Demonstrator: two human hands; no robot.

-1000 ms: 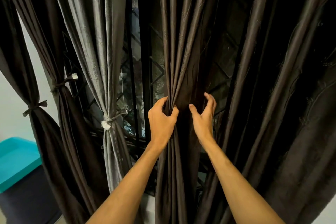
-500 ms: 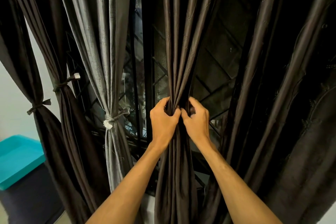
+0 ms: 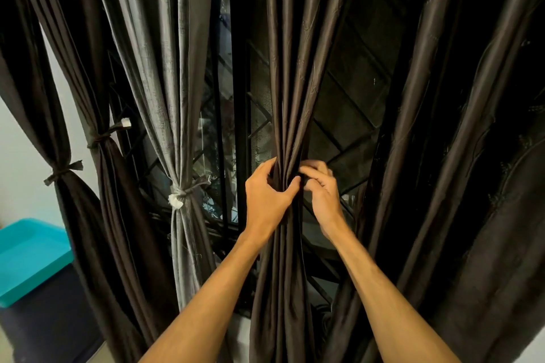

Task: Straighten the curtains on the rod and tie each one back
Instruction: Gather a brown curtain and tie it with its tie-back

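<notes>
Brown, faintly glossy cloth is gathered into a narrow bundle at the centre of the view: the middle curtain [image 3: 287,82], hung in front of the window. It is gripped at its waist by the left hand [image 3: 265,200], whose fingers and thumb are curled round the folds from the left. Just beside it, the right hand [image 3: 323,194] is set against the bundle's right edge, its curled fingers pinching the cloth; what else may be held there cannot be told.

To the left, a grey curtain [image 3: 165,68] is cinched by a knotted tie [image 3: 180,195] with a white end. Further left, a second dark curtain [image 3: 118,200] and a third dark curtain [image 3: 32,103] are each bound at the waist by a dark band. At the right, a broad loose curtain [image 3: 442,156] is seen hanging in wide folds. A diamond-patterned grille [image 3: 354,91] is visible behind the gaps. At lower left, a teal lid [image 3: 29,256] is seated on a dark box [image 3: 44,324].
</notes>
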